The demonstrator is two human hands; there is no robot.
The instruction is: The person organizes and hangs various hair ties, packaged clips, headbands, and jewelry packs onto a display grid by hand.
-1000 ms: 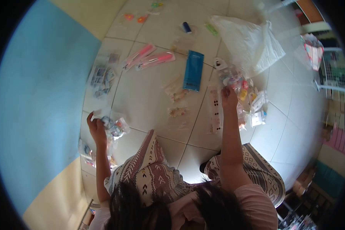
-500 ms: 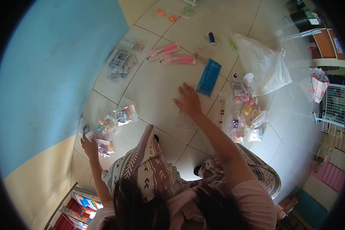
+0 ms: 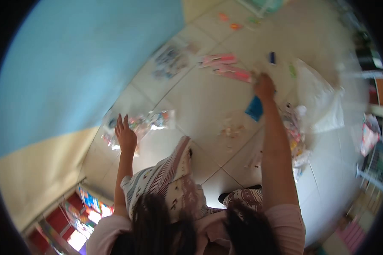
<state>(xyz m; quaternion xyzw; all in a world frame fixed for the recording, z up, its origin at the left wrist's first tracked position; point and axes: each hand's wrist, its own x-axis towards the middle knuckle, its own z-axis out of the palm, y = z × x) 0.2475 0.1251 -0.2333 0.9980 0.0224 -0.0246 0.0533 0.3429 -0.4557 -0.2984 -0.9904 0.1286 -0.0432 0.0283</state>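
My left hand (image 3: 125,137) is over several small clear packets at the left, its fingers spread and nothing visible in them. Beside it lie a shiny packet (image 3: 161,120) and colourful packets. My right hand (image 3: 264,88) is stretched forward over the upper end of a blue packet (image 3: 254,109), hiding part of it. Its fingers are bent and blurred, close to the pink packaged items (image 3: 234,73); whether they grip anything is unclear. A clear packet with small beige pieces (image 3: 232,130) lies on the tiled floor between my hands.
A white plastic bag (image 3: 319,97) lies at the right, with a pile of small packets (image 3: 297,136) beside it. Farther off are a dark blue item (image 3: 272,58), a green one (image 3: 292,70) and orange ones. A blue and cream wall (image 3: 81,72) rises on the left.
My right hand has moved forward to the blue packet's upper end, uncovering the beige pieces. My left hand has lifted from the packets and spread its fingers. The whole view has shifted.
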